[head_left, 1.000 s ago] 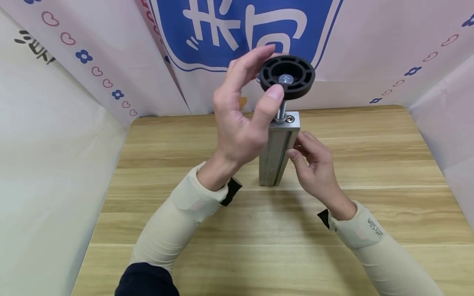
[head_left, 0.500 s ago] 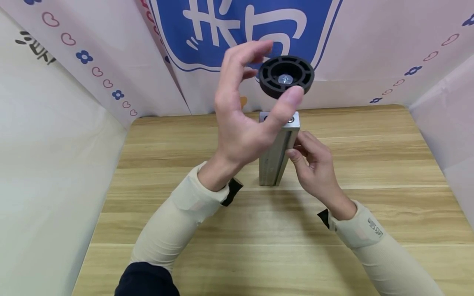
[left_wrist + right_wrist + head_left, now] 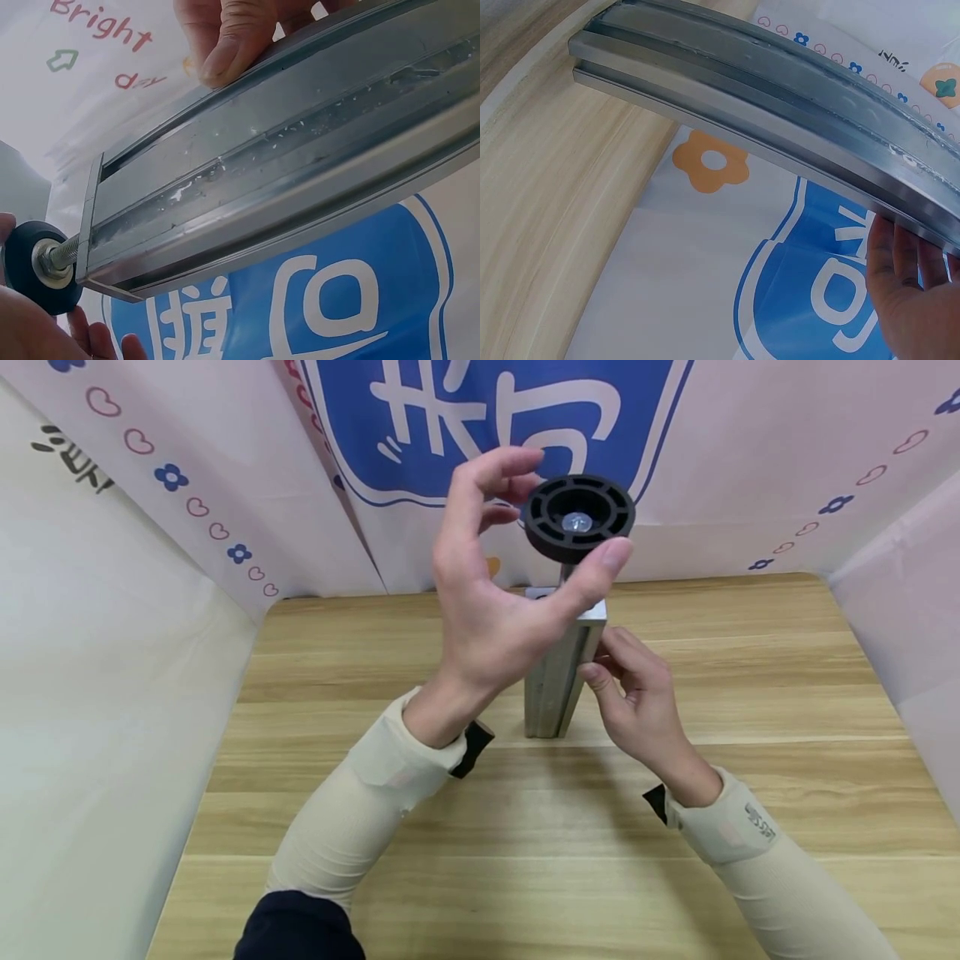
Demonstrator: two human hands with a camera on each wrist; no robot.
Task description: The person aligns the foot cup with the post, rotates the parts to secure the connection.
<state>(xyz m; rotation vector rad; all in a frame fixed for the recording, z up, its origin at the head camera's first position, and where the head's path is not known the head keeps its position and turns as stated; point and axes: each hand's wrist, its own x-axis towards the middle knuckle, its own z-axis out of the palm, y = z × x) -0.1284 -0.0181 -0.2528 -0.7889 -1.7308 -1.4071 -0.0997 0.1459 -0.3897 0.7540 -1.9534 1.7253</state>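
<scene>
An aluminium profile (image 3: pixel 553 681) stands upright on the table, a metal plate at its top end. From that plate rises a leveling foot (image 3: pixel 579 518), a black ribbed disc on a threaded bolt; the left wrist view shows its bolt and nut (image 3: pixel 60 255). My left hand (image 3: pixel 498 602) is curved round the foot, thumb along the disc's near rim and fingers on its left side. Part of the bolt is hidden behind the thumb. Lower down, my right hand (image 3: pixel 637 702) pinches the profile's right edge; in the right wrist view its fingers (image 3: pixel 905 255) lie against the profile.
The wooden tabletop (image 3: pixel 480 877) spreads around the profile. Behind it hangs a white printed sheet with a blue sign (image 3: pixel 495 410). White sheet walls stand at the left (image 3: pixel 90 652) and right (image 3: pixel 900 577).
The left thumb has slid rightward along the disc's near rim, while the left fingers have shifted slightly at its far left side. My right hand and the profile have stayed in place.
</scene>
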